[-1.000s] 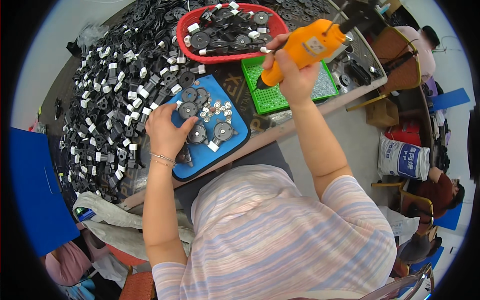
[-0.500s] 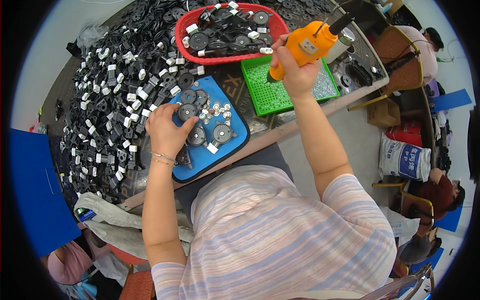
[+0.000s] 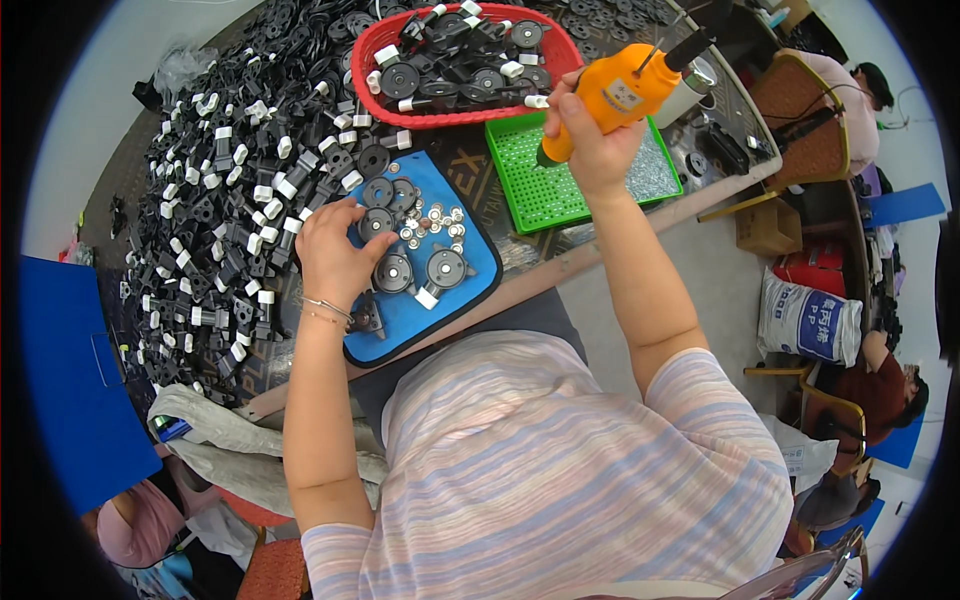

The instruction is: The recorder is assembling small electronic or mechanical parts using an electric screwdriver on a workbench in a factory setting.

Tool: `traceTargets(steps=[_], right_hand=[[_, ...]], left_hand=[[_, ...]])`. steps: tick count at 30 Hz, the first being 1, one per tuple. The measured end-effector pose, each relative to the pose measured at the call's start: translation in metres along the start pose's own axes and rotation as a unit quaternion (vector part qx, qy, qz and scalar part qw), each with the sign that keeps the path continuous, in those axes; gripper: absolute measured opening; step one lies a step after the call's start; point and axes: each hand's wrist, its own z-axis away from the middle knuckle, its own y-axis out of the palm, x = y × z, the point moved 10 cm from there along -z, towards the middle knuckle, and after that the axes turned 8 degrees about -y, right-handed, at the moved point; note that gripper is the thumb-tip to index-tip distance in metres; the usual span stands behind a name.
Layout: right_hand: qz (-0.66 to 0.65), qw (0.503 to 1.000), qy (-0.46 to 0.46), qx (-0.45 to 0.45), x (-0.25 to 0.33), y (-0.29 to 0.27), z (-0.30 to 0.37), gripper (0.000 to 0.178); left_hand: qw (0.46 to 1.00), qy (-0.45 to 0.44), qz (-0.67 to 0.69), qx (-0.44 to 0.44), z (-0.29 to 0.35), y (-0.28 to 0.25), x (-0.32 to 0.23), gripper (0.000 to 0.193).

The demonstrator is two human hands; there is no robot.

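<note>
The left hand point(image 3: 335, 258) rests curled on the blue tray point(image 3: 470, 290), fingertips pressing a black round plastic part point(image 3: 376, 222) near the tray's far-left corner; the part looks light, stiff and easy to pinch by its rim. Small silver washers point(image 3: 432, 222) lie just beside it. The right hand point(image 3: 590, 150) is clenched around an orange electric screwdriver point(image 3: 615, 95), probably heavier, gripped mid-body, above the green screw tray point(image 3: 560, 190).

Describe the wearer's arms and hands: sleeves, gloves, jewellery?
Both hands are bare, no gloves. The left hand has thin bangles at the wrist. The right hand shows no jewellery. Forearms are uncovered; short sleeves of a pastel striped shirt end above the elbows.
</note>
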Motion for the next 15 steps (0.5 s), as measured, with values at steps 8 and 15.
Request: traceTargets(steps=[8, 15], right_hand=[[-0.001, 1.0, 0.009, 0.006, -0.004, 0.0, -0.002, 0.019], [-0.005, 1.0, 0.006, 0.008, -0.002, 0.004, -0.004, 0.019]], left_hand=[[0.991, -0.046, 0.091, 0.081, -0.006, 0.013, 0.007, 0.046], [0.998, 0.032, 0.045, 0.042, -0.004, 0.006, -0.005, 0.046]])
